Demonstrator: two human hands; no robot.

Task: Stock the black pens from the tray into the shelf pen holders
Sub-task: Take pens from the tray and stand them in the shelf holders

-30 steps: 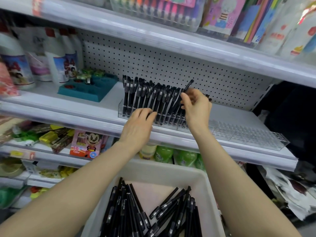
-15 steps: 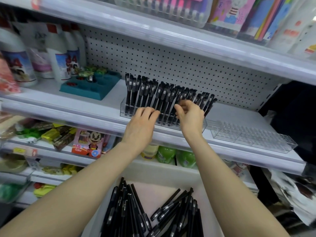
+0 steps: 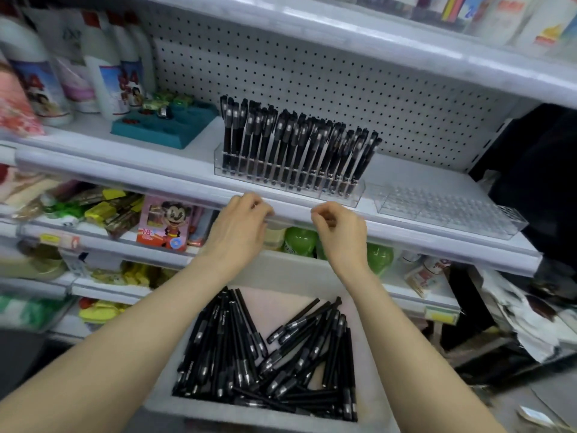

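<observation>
The black pens [image 3: 265, 354] lie heaped in the white tray [image 3: 249, 415] at six o'clock; more stand packed in the clear pen holder [image 3: 281, 182] on the shelf [image 3: 125, 170] at twelve, and the second holder [image 3: 446, 210] at two o'clock holds none. The left hand [image 3: 237, 232] and right hand [image 3: 343, 235] hang at the shelf edge, fingers loosely curled, holding nothing. This looks like the gap between loads: next, reach down for pens, then slot them into the bare holder
</observation>
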